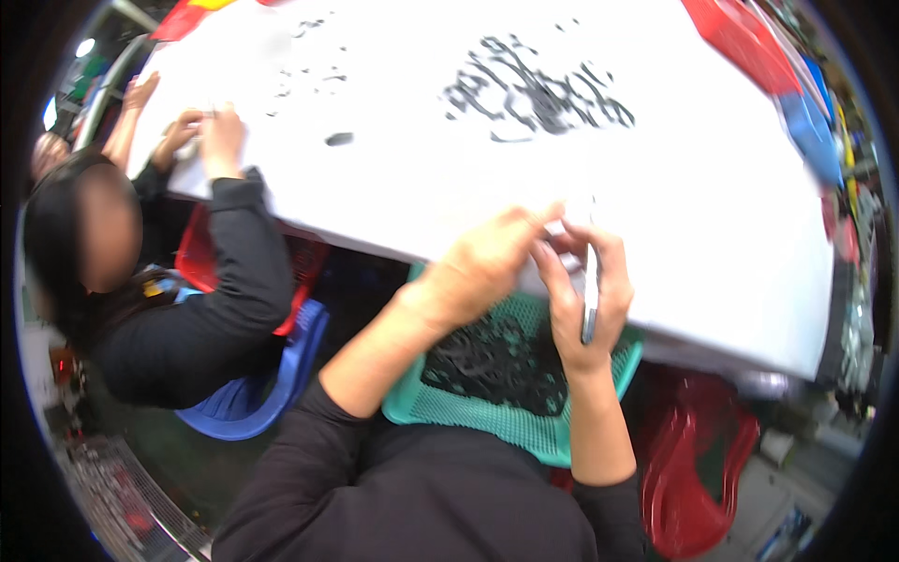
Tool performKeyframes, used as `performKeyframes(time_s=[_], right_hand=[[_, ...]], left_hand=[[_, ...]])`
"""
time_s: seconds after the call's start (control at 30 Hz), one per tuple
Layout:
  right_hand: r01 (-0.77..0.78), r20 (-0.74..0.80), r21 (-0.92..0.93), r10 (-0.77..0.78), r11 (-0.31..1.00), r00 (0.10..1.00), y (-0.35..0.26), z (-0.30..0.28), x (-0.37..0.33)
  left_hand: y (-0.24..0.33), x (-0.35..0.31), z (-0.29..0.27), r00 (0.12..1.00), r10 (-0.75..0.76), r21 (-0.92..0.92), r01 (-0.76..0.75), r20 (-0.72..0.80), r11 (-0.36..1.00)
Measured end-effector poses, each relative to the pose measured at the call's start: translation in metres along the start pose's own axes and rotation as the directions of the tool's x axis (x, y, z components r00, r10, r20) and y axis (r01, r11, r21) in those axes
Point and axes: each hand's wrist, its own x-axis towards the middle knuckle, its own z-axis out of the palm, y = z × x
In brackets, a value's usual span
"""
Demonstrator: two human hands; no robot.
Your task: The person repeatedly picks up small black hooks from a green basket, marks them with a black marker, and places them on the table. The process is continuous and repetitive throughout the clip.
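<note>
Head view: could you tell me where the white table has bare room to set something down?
The white table is bare between the dark pile of small parts and the near edge, and right of that pile. Crowded spots: the person's hands, left hand, right hand, and the co-worker's hands.

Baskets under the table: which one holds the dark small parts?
The teal mesh basket, directly below the person's hands at the table edge. The red basket at lower right and the blue one show no such parts.

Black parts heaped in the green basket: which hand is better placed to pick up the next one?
Left, probably. The right hand grips a slim metal tool; the left hand seems to hold nothing large and sits over the green basket with its black parts.
</note>
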Motion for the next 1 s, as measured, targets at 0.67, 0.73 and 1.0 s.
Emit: performKeyframes(time_s=[0.67,0.73,1.0], right_hand=[[-0.682,0.554,0.589,0.397,0.434,0.732,0.012,-0.020,0.021],[-0.612,0.450,0.524,0.417,0.592,0.789,0.011,-0.018,0.019],[-0.318,-0.071,0.354,0.364,0.880,0.929,0.041,-0.017,0.020]], left_hand=[[0.014,-0.001,-0.035,0.959,0.182,-0.315,-0.245,-0.217,0.917],[0.014,-0.002,-0.035,0.966,0.147,-0.318,-0.210,-0.211,0.925],[-0.005,-0.008,-0.018,0.966,-0.107,-0.247,0.047,-0.236,0.968]])
